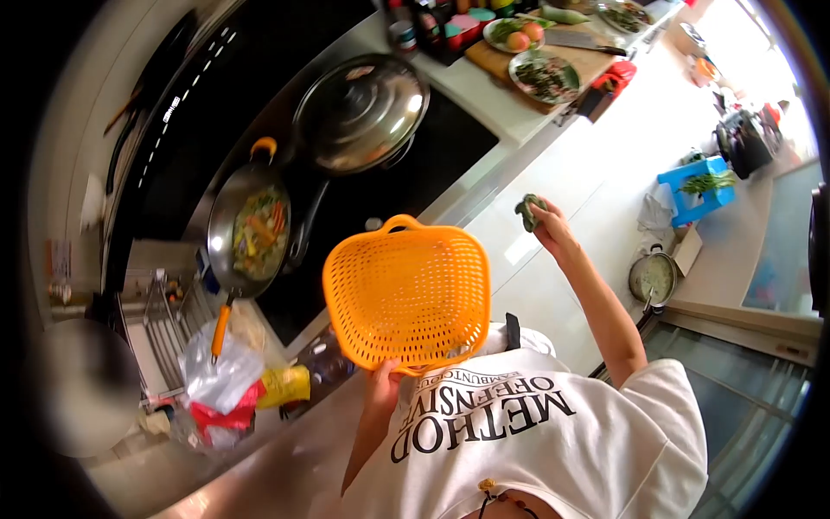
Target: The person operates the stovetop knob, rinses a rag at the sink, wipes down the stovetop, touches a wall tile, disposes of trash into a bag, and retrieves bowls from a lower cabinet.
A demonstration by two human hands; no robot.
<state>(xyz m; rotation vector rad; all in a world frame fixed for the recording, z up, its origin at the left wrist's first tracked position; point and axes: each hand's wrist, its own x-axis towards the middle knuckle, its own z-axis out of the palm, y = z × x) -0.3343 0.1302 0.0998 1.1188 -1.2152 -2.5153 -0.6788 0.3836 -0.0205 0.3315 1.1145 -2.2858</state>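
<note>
An orange plastic basket [406, 294] with a perforated bottom is tilted in front of my shirt, its inside facing me. My left hand [381, 386] is closed on its near rim, the fingers partly hidden behind it. Out to the right, over the floor, my right hand [551, 227] pinches a small crumpled dark green bundle [529, 213]; whether it is leaves or a cloth, I cannot tell. This bundle is well apart from the basket.
Left of the basket, a frying pan [251, 229] with cut vegetables and a lidded pan [361, 112] sit on the black stovetop [450, 143]. Plates of food, including one with chopped greens [545, 78], and a knife [584, 41] lie on the counter. A blue stool [699, 195] stands right.
</note>
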